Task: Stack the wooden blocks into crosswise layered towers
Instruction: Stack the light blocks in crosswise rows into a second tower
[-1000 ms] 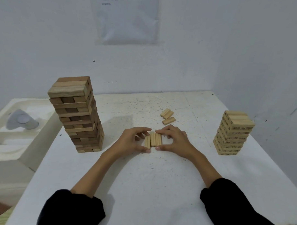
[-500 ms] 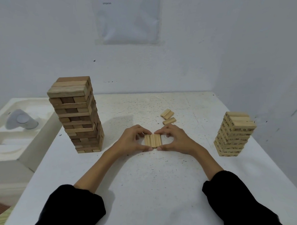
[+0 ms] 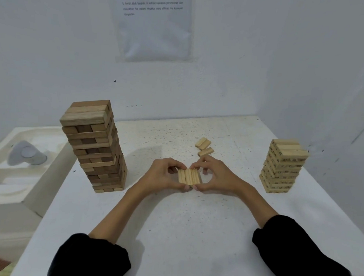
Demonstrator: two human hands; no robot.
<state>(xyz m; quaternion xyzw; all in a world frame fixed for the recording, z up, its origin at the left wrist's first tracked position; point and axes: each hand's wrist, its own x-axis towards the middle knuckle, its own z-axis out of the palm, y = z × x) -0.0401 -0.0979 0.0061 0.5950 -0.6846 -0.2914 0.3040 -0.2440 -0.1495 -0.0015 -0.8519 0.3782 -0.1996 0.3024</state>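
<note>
At far left on the white table (image 3: 173,230) stands a tall dark tower (image 3: 94,145), well apart from my hands. My left hand (image 3: 162,176) curls round the left side of a flat row (image 3: 188,177) of pale blocks at the table's middle, thumb at its near end, fingers at its far end. My right hand (image 3: 218,176) clamps the other side the same way. A second ago the leftmost block lay a little apart from the others; now both hands have pressed the row flush. I judge this the squared base layer of a new tower, ready for a crosswise layer. A few loose blocks (image 3: 203,143) lie just behind my right hand. At far right stands a shorter pale tower (image 3: 283,166).
</note>
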